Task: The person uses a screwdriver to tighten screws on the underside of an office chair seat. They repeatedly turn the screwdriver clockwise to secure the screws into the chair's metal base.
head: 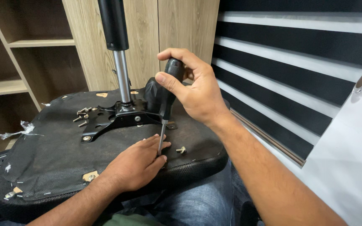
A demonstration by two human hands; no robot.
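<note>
An upturned office chair seat (42,155), covered in black mesh fabric, rests across my lap. A black metal mounting plate (118,119) with a chrome and black gas cylinder (122,79) standing up from it sits on the seat's underside. My right hand (193,90) grips the black handle of a screwdriver (167,100), held nearly upright with its tip down on the seat near the front edge. My left hand (137,163) lies flat on the seat, its fingertips steadying the screwdriver's shaft at the tip. A loose silver screw (181,149) lies just right of the tip.
Several loose screws (81,115) lie at the plate's left end. Wooden shelves (26,62) and cabinet panels stand behind. A striped black and white blind (298,62) and a white surface (348,159) are to the right. Plastic wrap scraps (19,130) hang at the left.
</note>
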